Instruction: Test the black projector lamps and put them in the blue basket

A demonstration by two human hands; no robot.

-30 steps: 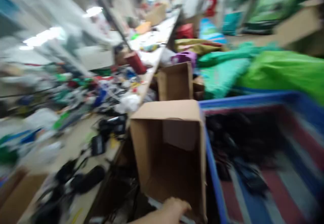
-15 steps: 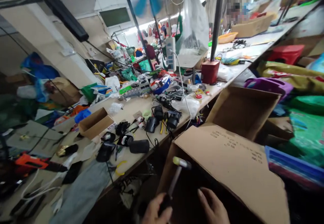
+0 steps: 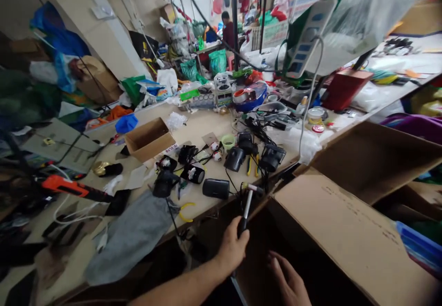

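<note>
A small hammer with a pale-tipped head and a black grip stands upright in my left hand, whose fingers are wrapped round the handle. Its head is close to the front edge of the workbench. My right hand is low in the view with nothing in it, fingers stretched and a little apart, over the dark opening of a large cardboard box. On the bench beyond the hammer lie a black rounded case, several black speaker-like housings and yellow-handled pliers.
A small open carton stands on the bench. To the left are a grey cloth and an orange-and-black tool. A power strip hangs above the bench. A person is far behind.
My view has swung round to the right and downward. My left hand has raised the hammer toward the bench edge, showing more forearm. My right hand stays by the box opening.
</note>
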